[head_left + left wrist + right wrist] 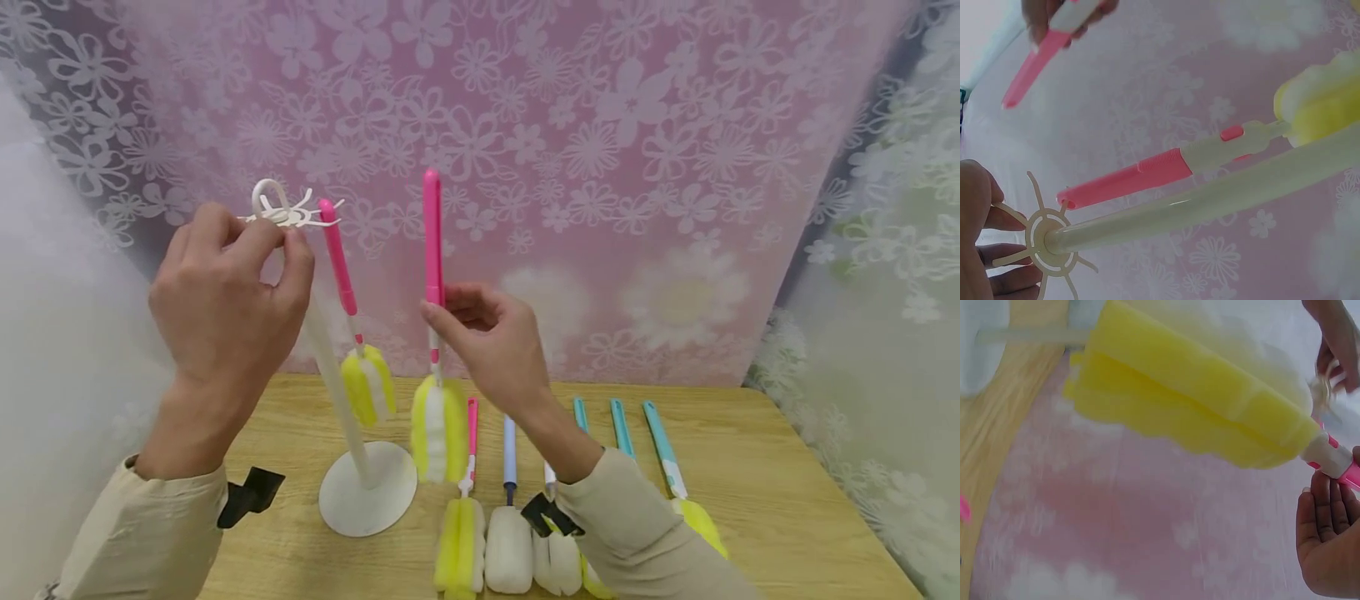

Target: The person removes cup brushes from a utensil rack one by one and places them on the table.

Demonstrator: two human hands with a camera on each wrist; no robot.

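My left hand (228, 283) pinches the hooked top (285, 215) of a white stand, its fingertips among the curved hooks. From one hook hangs a pink-handled sponge brush (339, 258) with a yellow and white head, beside the pole. To the right, my right hand (498, 337) holds a second pink-handled sponge brush (433, 237) upright in the air, handle up, thumb and fingers round the lower handle. Its yellow and white sponge (1197, 394) fills much of the right wrist view. In the left wrist view, the hung brush's handle end (1069, 203) is on a hook.
The stand's round white base (367, 500) rests on the wooden table (277, 542). Several more sponge brushes lie in a row at the front right, among them a pink one (459, 533), a lilac-handled one (510, 467) and teal-handled ones (660, 442). My right forearm hides some. A flowered curtain (525, 125) hangs behind.
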